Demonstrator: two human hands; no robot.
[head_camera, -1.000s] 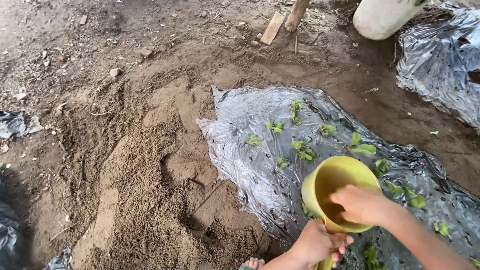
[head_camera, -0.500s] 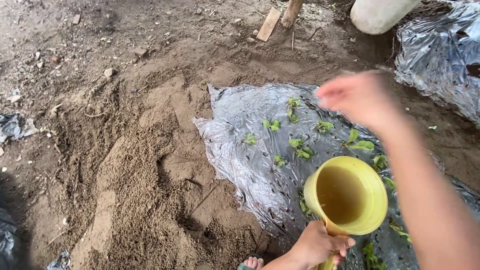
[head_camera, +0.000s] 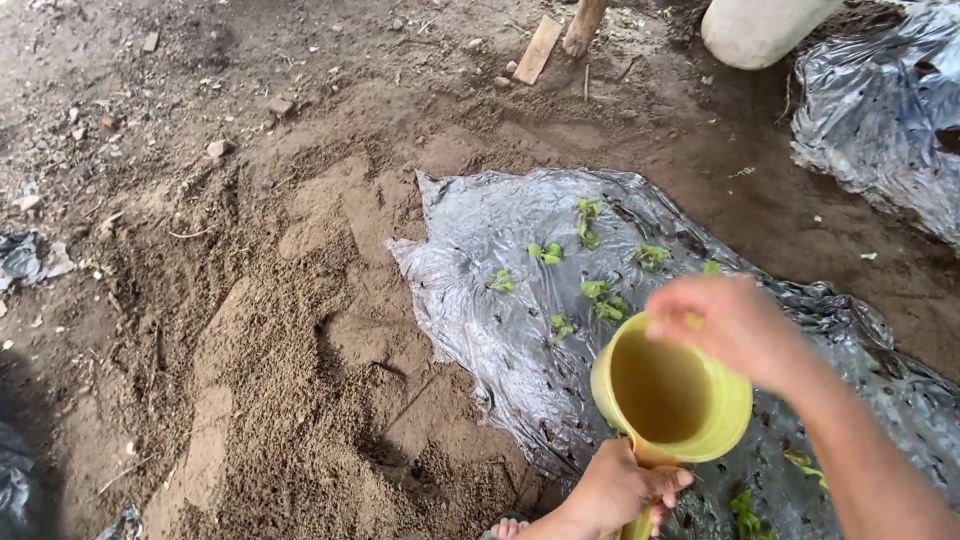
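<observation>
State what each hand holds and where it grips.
Left hand grips the yellow plastic dipper by its handle; right hand hovers over its rim, holding nothing visible.

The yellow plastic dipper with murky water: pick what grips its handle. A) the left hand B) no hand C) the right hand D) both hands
A: the left hand is wrapped around the handle of the yellow plastic dipper, while the right hand hovers over its rim, holding nothing.

One yellow dipper (head_camera: 670, 395), two plastic sheets (head_camera: 500, 290).
</observation>
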